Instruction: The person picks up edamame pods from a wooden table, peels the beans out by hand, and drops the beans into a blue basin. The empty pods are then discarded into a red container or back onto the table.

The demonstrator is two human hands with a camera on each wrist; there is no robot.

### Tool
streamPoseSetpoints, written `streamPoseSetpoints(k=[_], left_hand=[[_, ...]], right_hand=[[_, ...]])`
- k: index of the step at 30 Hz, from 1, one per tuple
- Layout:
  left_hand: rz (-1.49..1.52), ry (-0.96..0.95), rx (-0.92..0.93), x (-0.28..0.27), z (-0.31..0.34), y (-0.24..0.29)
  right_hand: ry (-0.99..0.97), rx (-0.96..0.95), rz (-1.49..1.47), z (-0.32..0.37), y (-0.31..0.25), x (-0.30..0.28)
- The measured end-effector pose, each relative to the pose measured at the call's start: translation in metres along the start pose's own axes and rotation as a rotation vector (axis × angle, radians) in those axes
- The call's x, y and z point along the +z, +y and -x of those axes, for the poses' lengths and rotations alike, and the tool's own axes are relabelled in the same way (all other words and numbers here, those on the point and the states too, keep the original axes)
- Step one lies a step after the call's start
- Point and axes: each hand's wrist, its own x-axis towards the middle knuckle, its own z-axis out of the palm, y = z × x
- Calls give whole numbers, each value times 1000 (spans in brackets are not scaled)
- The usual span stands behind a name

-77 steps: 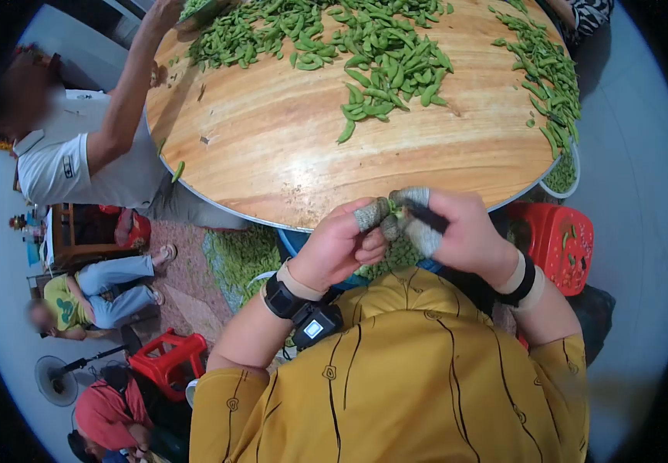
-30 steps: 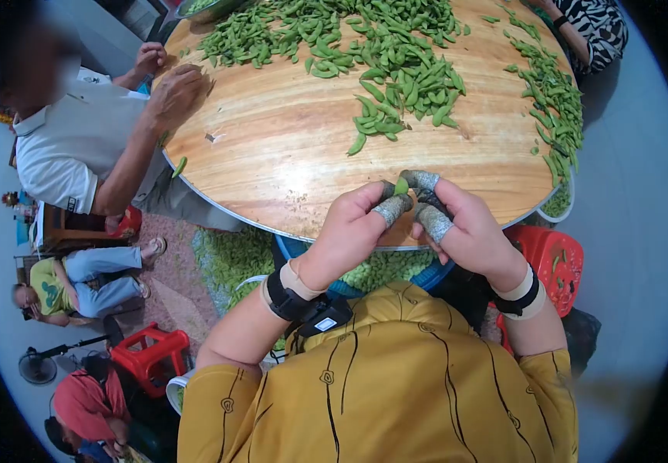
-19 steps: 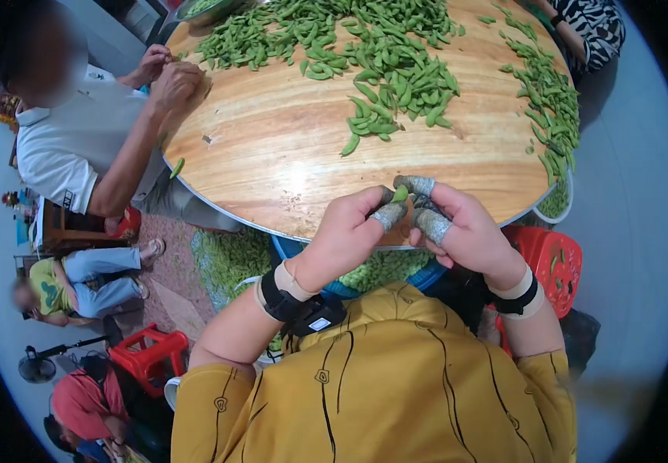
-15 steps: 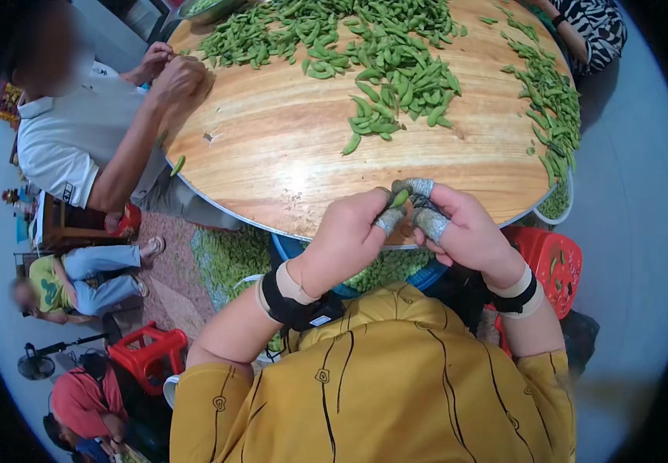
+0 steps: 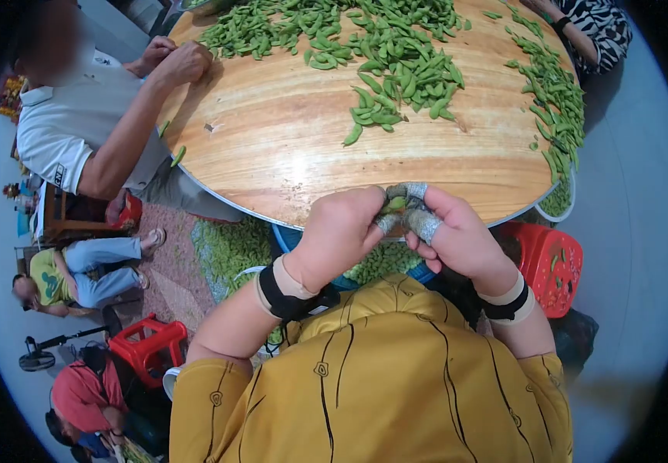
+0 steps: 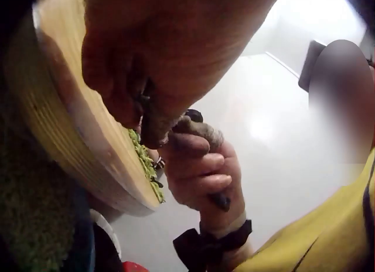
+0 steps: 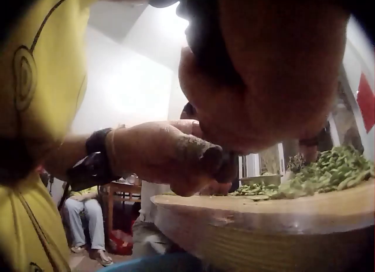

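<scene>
Over the table's near edge, my left hand (image 5: 335,230) pinches a green edamame pod (image 5: 397,204) between taped fingertips. My right hand (image 5: 463,235) meets it from the other side, its wrapped thumb and forefinger right at the pod. A slim black tool (image 6: 220,202) pokes out below the curled fingers of the right hand in the left wrist view; its working end is hidden. Beneath both hands, a blue basin (image 5: 284,238) holds shelled green beans (image 5: 382,262). Heaped edamame pods (image 5: 407,73) lie farther across the round wooden table (image 5: 272,147).
More pods (image 5: 554,96) line the table's right edge, above a white bucket (image 5: 569,202) of beans. A red stool (image 5: 554,270) stands at right. Across to the left, another person (image 5: 79,131) works at the table. Green pods or husks (image 5: 230,251) cover the floor at left.
Both hands have drawn together; the pod, earlier upright above the left fingertips, now lies lower between the fingers of both hands. The person at left has brought both hands back to the table edge.
</scene>
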Motion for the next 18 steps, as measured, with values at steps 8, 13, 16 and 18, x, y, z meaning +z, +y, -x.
streamPoseSetpoints(k=[8, 13, 16, 18], left_hand=[[317, 20, -77, 12, 10, -7], [1089, -284, -580, 0, 13, -4], [774, -322, -415, -3, 17, 4], [578, -321, -274, -3, 20, 8]], right_hand=[[-39, 7, -157, -4, 12, -3], [-60, 12, -95, 2, 17, -4], [103, -297, 260, -2, 20, 0], [125, -359, 355, -5, 27, -3]])
